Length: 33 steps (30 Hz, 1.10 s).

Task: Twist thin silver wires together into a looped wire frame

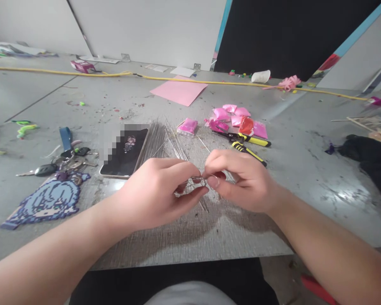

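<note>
My left hand (160,192) is closed in a pinch on thin silvery wire (193,183) above the front of the table. Close beside it, my right hand (241,180) grips the same wire between thumb and fingers; part of the wire is hidden by the fingertips. Several loose straight wires (178,146) lie beneath and beyond the hands. A dense bundle of wires (155,140) rests just past my left hand, alongside a dark-screened phone (130,148). Pliers with yellow and black handles (254,140) lie beyond my right hand.
Small pink packets (220,114) and a red packet (247,125) sit near the pliers. Keys (46,169) and a blue-haired bead figure (51,199) lie left. A yellow cord (184,79) crosses the back, near a pink sheet (179,91) and paper cup (260,76). Dark cloth (368,159) lies right.
</note>
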Each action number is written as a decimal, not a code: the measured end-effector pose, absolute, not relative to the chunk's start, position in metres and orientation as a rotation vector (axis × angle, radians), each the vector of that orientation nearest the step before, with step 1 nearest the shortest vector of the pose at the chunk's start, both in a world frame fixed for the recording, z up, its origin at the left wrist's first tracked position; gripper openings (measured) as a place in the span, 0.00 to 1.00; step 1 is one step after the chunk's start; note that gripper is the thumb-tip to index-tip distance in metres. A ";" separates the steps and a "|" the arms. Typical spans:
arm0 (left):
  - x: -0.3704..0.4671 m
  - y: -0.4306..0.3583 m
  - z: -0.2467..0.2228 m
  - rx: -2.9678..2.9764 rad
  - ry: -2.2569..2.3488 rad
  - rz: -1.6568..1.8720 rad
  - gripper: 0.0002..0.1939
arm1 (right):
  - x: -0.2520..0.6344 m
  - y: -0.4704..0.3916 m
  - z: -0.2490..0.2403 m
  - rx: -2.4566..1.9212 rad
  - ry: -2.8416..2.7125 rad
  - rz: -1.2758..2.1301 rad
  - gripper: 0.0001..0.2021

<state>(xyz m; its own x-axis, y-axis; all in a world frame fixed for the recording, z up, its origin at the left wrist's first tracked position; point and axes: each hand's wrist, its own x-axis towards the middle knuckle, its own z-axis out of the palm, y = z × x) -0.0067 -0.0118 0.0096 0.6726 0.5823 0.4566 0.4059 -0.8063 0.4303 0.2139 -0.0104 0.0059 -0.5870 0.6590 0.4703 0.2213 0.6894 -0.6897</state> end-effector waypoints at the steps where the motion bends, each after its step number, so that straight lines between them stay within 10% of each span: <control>1: -0.007 -0.011 0.009 2.611 0.782 0.860 0.05 | 0.214 -0.011 0.007 -0.667 -2.146 0.761 0.02; 33: -0.007 -0.003 0.018 2.521 0.744 0.791 0.19 | 0.214 -0.019 0.012 -0.843 -2.036 1.104 0.10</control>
